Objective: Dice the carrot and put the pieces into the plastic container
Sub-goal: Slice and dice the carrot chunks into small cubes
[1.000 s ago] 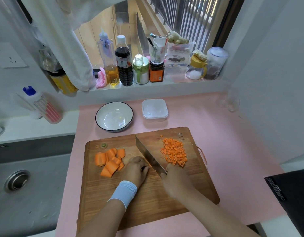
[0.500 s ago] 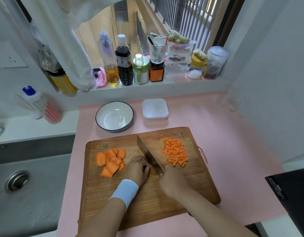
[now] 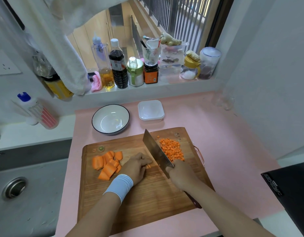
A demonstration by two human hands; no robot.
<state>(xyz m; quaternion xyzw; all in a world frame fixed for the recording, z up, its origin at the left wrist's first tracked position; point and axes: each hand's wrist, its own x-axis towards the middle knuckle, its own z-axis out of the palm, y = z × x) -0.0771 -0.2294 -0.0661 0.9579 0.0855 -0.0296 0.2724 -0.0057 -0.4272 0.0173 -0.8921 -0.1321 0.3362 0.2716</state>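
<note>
On the wooden cutting board my left hand, with a pale blue wristband, holds down a small carrot piece with curled fingers. My right hand grips the handle of a cleaver; its blade stands just right of that piece. A pile of diced carrot lies right of the blade. Larger carrot chunks lie left of my left hand. The square plastic container stands behind the board, with nothing in it that I can see.
A white bowl with a dark rim stands left of the container on the pink mat. Bottles and jars line the windowsill. A steel sink lies to the left, and a black object at the right edge.
The cleaver blade has tipped more upright and shifted slightly right. My left hand has stayed on the carrot piece.
</note>
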